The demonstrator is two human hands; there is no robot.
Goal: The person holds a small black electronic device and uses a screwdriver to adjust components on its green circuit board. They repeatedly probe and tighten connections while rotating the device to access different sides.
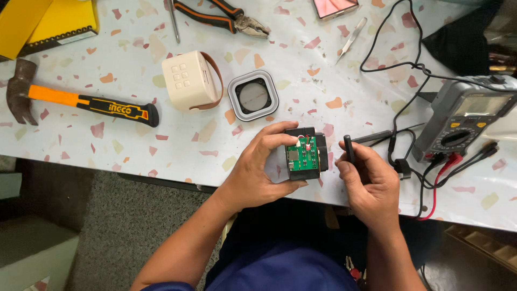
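My left hand grips a small black square module with a green circuit board and red and white wires on its face, held just above the table's near edge. My right hand is closed around a thin black probe-like tool that points up, just right of the module. A cream cube-shaped casing with a brown strap and a grid of buttons lies behind, beside a square grey-rimmed speaker part.
On the speckled white table lie a hammer at the left, pliers and tweezers at the back, a phone, a yellow box, and a grey multimeter with black and red leads at the right.
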